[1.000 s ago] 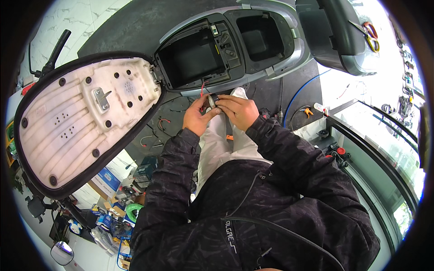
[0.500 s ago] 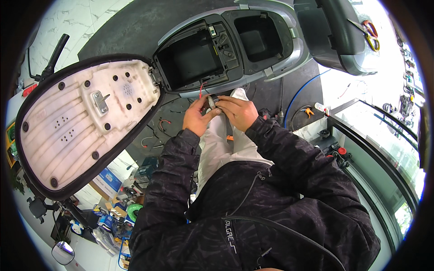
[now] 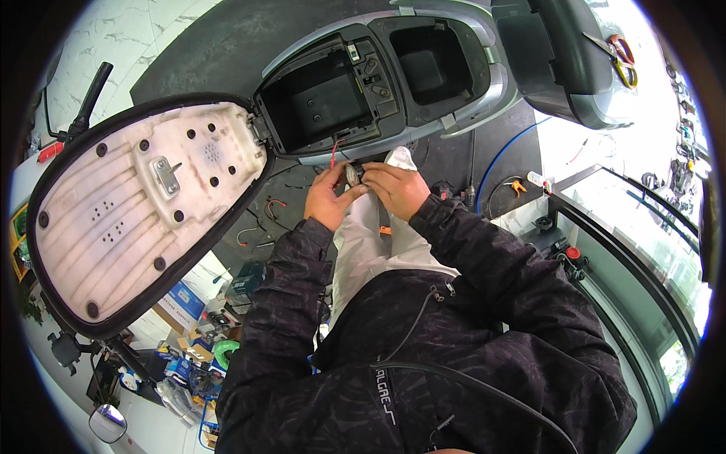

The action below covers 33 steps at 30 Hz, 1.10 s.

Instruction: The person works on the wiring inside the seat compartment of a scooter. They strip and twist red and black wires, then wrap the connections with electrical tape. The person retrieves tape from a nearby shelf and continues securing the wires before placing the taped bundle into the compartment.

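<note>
Both hands meet in front of the scooter's open storage compartment, above my legs. Between my left hand and my right hand sits a small round part, pale on its left face and dark on its right. Fingers of both hands are closed around it; the fingertips cover some of it, and its exact kind is unclear. A red wire runs from the compartment's edge down to beside my left fingers. The raised scooter seat shows its pale underside at the left.
Behind the compartment are a second open bin and a dark top case with scissors on it. A glass case stands at the right. A blue cable crosses the dark mat. Boxes and tools crowd the lower left.
The round part has turned slightly between my fingers, showing more of its pale and dark faces. Both hands stay nearly in place. The compartment's inside looks brighter.
</note>
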Each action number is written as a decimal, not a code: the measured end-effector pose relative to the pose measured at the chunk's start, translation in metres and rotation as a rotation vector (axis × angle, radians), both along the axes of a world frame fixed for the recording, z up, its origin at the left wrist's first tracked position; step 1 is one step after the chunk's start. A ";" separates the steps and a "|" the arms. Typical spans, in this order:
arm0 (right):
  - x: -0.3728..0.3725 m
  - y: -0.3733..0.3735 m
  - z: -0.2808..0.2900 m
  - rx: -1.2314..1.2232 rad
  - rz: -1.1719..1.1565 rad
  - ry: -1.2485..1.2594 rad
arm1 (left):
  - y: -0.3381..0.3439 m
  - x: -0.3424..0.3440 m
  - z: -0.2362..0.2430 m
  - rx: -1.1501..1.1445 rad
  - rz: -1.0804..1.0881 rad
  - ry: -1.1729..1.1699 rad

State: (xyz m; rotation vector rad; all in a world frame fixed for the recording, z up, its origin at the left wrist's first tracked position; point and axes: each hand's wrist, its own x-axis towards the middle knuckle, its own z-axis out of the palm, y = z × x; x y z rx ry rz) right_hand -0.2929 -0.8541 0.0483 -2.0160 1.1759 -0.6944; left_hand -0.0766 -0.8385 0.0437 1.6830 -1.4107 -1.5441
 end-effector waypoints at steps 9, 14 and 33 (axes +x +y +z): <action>-0.008 -0.017 0.012 0.099 0.096 0.143 | -0.008 0.002 0.003 -0.104 -0.109 -0.199; -0.014 -0.028 0.008 0.052 0.242 0.275 | -0.012 0.000 0.005 -0.237 -0.175 -0.311; -0.002 -0.060 -0.005 0.131 0.313 0.314 | -0.032 -0.001 0.000 -0.061 -0.310 -0.257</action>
